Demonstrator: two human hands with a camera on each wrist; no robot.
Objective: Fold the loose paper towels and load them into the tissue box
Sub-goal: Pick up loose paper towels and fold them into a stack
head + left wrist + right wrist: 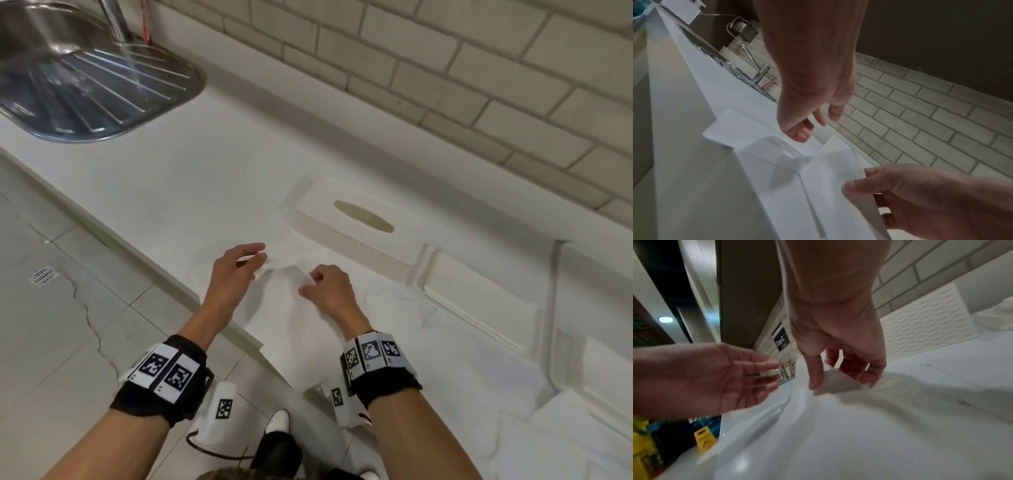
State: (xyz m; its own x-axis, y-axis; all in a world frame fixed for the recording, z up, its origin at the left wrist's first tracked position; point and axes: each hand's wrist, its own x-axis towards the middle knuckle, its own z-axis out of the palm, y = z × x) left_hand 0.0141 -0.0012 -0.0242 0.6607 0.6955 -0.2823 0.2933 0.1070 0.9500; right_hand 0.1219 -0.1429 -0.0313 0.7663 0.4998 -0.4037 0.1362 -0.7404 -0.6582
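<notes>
nearest us, the paper towel (pixel 294 329) lies on the desk (pixel 212 178) with its near end hanging over the front edge. we judge it light, soft and limp, quick to crease and tear, so we would take it by a corner or edge with fingertips only. our right hand (pixel 329 291) pinches the raised far edge between thumb and curled fingers. our left hand (pixel 236 274) hangs just beside that edge, its grip loose, fingers nearly straight and spread, holding nothing. more loose towels (pixel 496 394) lie crumpled to the right. farther back, near the tiled wall, the tissue box (pixel 356 226) sits with its oval slot facing up.
</notes>
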